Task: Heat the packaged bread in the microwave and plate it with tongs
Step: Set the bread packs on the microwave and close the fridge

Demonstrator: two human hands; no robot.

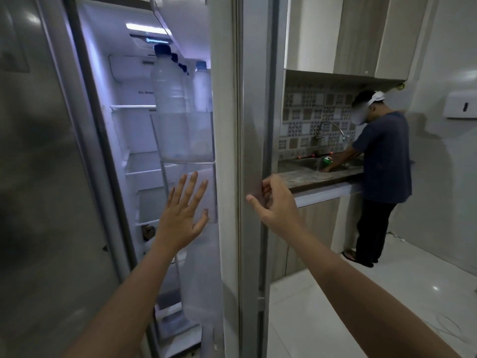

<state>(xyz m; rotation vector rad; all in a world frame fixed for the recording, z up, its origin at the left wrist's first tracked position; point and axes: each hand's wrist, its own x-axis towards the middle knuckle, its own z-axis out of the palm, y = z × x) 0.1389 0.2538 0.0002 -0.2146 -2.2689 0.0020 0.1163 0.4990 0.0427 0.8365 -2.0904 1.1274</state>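
Here, a person stands at an open refrigerator door (254,151), the right hand (275,202) curled loosely round the door's outer edge with thumb and fingertips on the metal, the left hand (184,213) spread flat and empty before the clear door bins (191,192), under the water bottles (170,81). The packaged bread is not to be seen on any lit shelf in view, nor are microwave or tongs. Judging by the task, such a packet should prove light, soft and easily crushed in slippery film, best lifted by its edges or sealed end rather than squeezed.
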